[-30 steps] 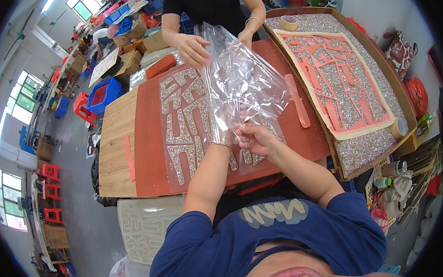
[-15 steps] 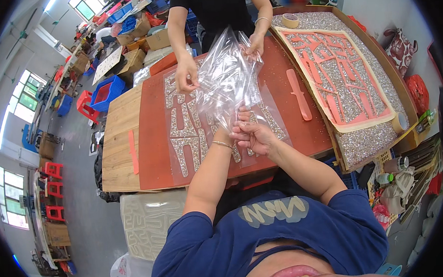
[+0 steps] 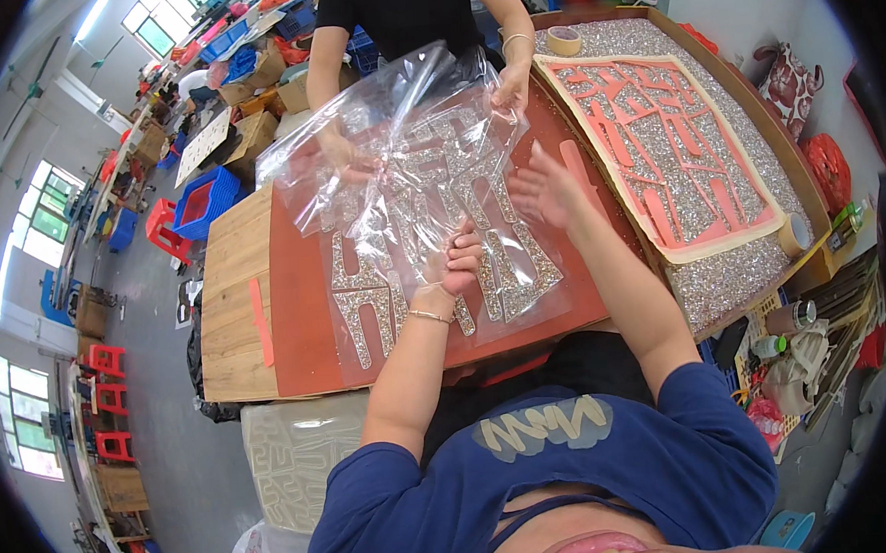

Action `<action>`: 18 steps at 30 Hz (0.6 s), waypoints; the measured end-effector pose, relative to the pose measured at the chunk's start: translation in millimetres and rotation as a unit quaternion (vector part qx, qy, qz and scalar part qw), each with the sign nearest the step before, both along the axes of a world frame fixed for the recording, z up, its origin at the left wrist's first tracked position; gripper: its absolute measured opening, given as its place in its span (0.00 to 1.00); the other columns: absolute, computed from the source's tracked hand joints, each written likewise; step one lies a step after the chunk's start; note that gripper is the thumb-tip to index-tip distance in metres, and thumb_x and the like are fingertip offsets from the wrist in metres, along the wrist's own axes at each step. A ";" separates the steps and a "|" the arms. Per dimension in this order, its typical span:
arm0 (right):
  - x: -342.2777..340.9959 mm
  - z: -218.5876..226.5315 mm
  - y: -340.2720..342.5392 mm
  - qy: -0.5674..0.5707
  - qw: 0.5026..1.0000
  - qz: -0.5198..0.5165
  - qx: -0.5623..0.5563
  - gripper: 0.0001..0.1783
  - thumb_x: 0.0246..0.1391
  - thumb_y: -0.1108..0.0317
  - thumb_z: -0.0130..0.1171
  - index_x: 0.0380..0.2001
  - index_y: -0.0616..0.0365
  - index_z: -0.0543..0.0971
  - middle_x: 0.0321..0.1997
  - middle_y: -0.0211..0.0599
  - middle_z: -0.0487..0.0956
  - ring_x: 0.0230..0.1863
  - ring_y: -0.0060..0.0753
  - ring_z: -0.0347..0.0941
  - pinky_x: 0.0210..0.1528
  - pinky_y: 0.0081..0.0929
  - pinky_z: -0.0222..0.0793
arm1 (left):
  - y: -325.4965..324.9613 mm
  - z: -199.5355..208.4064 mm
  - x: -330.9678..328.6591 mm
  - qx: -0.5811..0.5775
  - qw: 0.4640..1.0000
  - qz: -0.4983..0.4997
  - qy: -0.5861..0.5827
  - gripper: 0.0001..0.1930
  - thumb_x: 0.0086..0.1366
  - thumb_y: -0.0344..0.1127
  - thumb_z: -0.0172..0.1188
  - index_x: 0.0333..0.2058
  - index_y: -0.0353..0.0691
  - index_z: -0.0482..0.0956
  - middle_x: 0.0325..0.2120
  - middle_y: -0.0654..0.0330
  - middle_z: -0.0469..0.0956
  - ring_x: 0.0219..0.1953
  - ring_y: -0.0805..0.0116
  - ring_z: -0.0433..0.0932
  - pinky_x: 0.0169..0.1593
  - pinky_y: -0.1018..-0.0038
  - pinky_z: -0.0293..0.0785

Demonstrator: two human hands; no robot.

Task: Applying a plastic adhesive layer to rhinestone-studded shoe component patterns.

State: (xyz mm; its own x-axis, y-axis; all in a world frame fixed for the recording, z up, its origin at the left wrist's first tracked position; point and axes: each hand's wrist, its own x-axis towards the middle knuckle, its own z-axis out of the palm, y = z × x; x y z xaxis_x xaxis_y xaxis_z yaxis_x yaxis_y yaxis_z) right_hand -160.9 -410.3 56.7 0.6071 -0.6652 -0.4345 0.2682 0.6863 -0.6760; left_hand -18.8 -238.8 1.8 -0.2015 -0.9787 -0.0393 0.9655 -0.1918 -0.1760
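Two pairs of hands share a clear film [image 3: 396,144] above the middle of the counter [image 3: 231,338], reaching toward its far edge. The left hand [image 3: 460,261] has its fingers curled closed on the film's near end. The right hand [image 3: 549,191] has its fingers spread loosely and holds nothing, just beside the film, toward the counter's right edge. Across from them, a co-worker's left hand [image 3: 507,98] grips the film's far right corner.

Glittery pieces [image 3: 534,294] lie laid out in rows from the counter's middle to near its front edge; that part looks done. The film seems only partly opened: creased and raised, it has yet to lie flat.

Glare and folds blur the pieces beneath. The co-worker's right hand [image 3: 352,163] shows through the film, so its grip cannot be told. Whether the right hand's fingertips touch the film is unclear. The co-worker's head is cut off.
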 end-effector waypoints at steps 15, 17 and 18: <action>48.4 -9.6 -22.6 -0.151 0.989 -0.007 0.007 0.11 0.49 0.69 0.55 0.36 0.63 0.71 0.36 0.41 0.74 0.39 0.39 0.73 0.43 0.39 0.72 | 37.1 -7.9 45.6 0.052 0.995 -0.080 0.018 0.16 0.67 0.38 0.43 0.41 0.27 0.65 0.20 0.62 0.60 0.13 0.80 0.60 0.09 0.86 0.58; 49.6 -15.0 -31.7 -0.102 0.994 -0.021 0.019 0.14 0.49 0.67 0.57 0.38 0.62 0.71 0.35 0.38 0.72 0.39 0.38 0.71 0.38 0.31 0.70 | 41.4 -12.0 55.9 0.046 0.996 -0.082 0.009 0.15 0.67 0.36 0.43 0.42 0.27 0.65 0.22 0.62 0.61 0.14 0.80 0.61 0.09 0.86 0.58; 52.6 -15.4 -38.8 -0.083 0.995 -0.046 0.010 0.14 0.49 0.67 0.57 0.38 0.62 0.71 0.35 0.38 0.72 0.39 0.38 0.71 0.38 0.31 0.70 | 43.5 -13.1 61.0 0.050 0.996 -0.079 -0.015 0.16 0.67 0.36 0.43 0.44 0.26 0.65 0.25 0.60 0.64 0.14 0.80 0.62 0.09 0.87 0.58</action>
State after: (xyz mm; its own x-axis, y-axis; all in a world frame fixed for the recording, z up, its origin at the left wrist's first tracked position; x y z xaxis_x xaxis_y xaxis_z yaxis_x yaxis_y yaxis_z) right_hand -108.3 -449.1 41.3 0.6083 -0.7142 -0.3463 0.4385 0.6660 -0.6035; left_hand 42.2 -195.3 -11.2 -0.3494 -0.9259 -0.1438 0.9299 -0.3238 -0.1745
